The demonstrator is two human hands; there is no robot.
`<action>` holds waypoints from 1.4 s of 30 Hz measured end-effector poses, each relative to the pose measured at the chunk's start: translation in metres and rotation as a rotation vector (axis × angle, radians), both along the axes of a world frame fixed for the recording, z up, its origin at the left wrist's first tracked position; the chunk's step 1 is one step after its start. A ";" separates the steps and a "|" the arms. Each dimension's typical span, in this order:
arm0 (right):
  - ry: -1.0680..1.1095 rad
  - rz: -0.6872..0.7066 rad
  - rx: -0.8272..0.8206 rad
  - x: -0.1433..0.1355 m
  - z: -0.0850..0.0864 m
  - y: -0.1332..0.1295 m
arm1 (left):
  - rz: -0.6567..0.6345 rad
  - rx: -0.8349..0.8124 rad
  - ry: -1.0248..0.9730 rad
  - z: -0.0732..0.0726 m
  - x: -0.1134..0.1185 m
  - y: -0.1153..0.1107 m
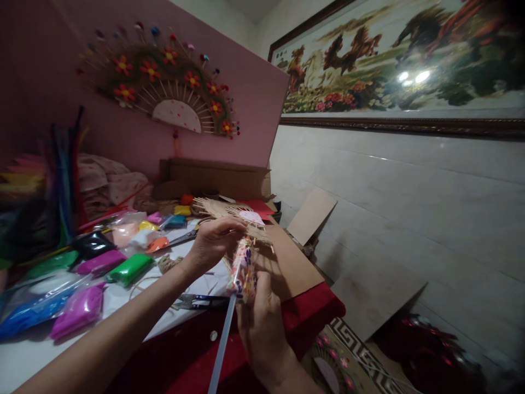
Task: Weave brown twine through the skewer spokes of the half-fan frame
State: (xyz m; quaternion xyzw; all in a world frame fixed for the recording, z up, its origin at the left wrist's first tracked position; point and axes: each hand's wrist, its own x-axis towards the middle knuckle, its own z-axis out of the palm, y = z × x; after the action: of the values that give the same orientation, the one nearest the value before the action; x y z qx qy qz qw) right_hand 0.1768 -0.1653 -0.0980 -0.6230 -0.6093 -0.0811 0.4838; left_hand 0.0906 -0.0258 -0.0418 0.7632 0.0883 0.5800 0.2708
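Glue gun (241, 265) clamped in right hand (262, 317), left of thumb (263, 285); left hand (215, 239) near its far end, can't tell if fingers (234, 223) together.

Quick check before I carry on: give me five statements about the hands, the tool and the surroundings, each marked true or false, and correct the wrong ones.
1. The right hand grips the floral-patterned tool. True.
2. The left hand holds the bright green packet. False: the hand is at the tool's far end, and the packet lies apart from it, to its left.
3. A pale stick juts from the tool's near end. True.
4. The framed picture on the wall shows sailing boats. False: it shows horses.
5. The large fan on the pink board bears orange flowers. True.
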 end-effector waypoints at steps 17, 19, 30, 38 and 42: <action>0.011 -0.035 -0.002 -0.004 -0.003 0.003 | -0.008 -0.008 0.009 0.000 0.000 -0.001; -0.012 -0.046 -0.004 -0.005 -0.002 0.004 | -0.009 -0.002 0.007 0.000 -0.001 0.000; -0.028 -0.013 0.037 -0.006 -0.004 0.003 | -0.041 0.003 0.011 0.000 -0.001 0.000; -0.001 -0.020 0.006 -0.004 -0.005 0.006 | -0.051 0.010 0.011 0.000 -0.001 0.000; 0.024 0.009 0.005 -0.004 -0.004 0.005 | -0.040 0.005 0.019 -0.001 -0.001 0.001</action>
State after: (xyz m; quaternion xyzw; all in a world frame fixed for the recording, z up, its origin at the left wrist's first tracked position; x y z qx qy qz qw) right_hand 0.1727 -0.1604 -0.1024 -0.6200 -0.6060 -0.0728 0.4930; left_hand 0.0895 -0.0244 -0.0430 0.7709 0.0744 0.5675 0.2796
